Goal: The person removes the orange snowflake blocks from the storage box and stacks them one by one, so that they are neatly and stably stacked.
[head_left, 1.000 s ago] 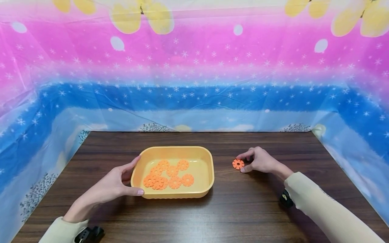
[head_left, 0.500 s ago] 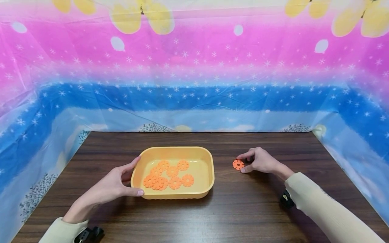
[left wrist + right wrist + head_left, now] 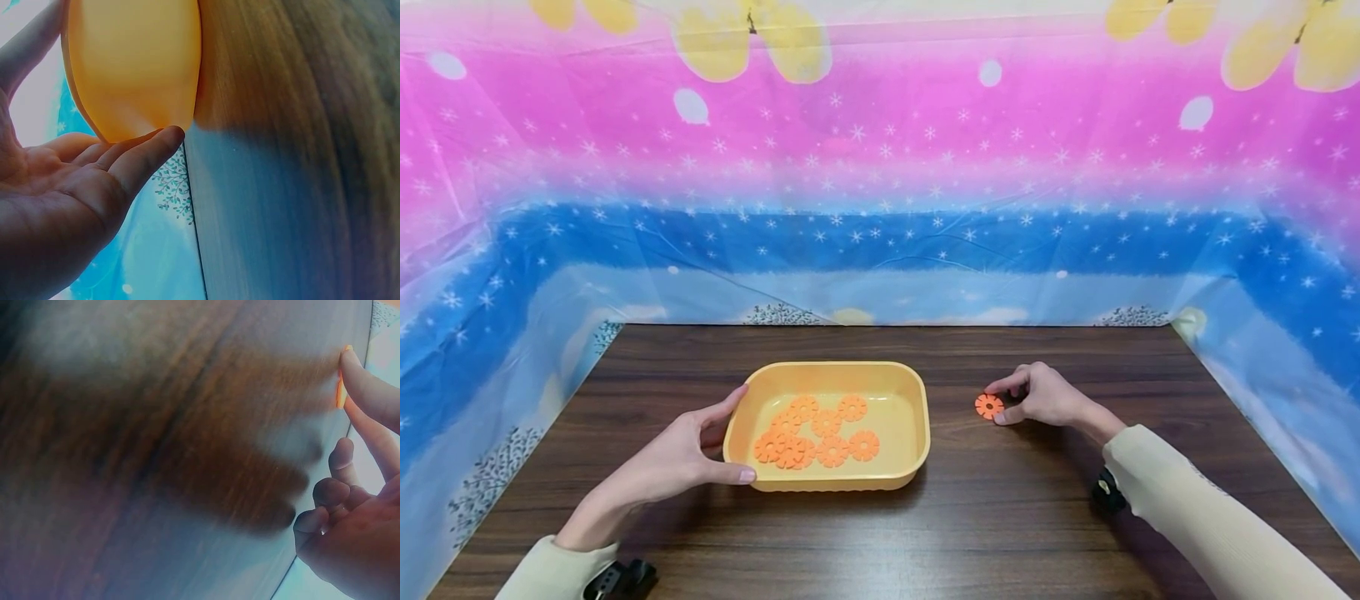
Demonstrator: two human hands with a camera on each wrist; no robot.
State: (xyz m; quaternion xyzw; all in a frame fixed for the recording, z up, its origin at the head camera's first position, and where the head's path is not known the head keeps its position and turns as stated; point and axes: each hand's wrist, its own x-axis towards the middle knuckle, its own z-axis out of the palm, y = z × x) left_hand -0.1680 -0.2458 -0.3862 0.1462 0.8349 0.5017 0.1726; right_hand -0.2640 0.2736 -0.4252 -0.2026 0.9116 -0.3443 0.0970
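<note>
My left hand (image 3: pixel 673 454) holds the left end of a yellow plastic tub (image 3: pixel 917 454), thumb at the near corner and fingers along the far left side. In the left wrist view the fingers (image 3: pixel 144 156) lie against the tub's end wall (image 3: pixel 134 69). Several notched orange discs (image 3: pixel 863 445), flower-shaped with a centre hole, lie in the tub, mostly toward its left. To the tub's right, my right hand (image 3: pixel 1048 396) pinches another orange notched disc (image 3: pixel 988 407) between thumb and index finger, close over the table. The right wrist view shows this disc (image 3: pixel 341 390) edge-on, with the other fingers curled below.
The dark wood-grain table (image 3: pixel 1000 533) stretches out to both sides and in front of the tub. A pink and blue patterned cloth (image 3: pixel 880 208) hangs along its back and both sides. Black wrist cameras (image 3: pixel 621 577) sit by the cream sleeves (image 3: pixel 1213 512).
</note>
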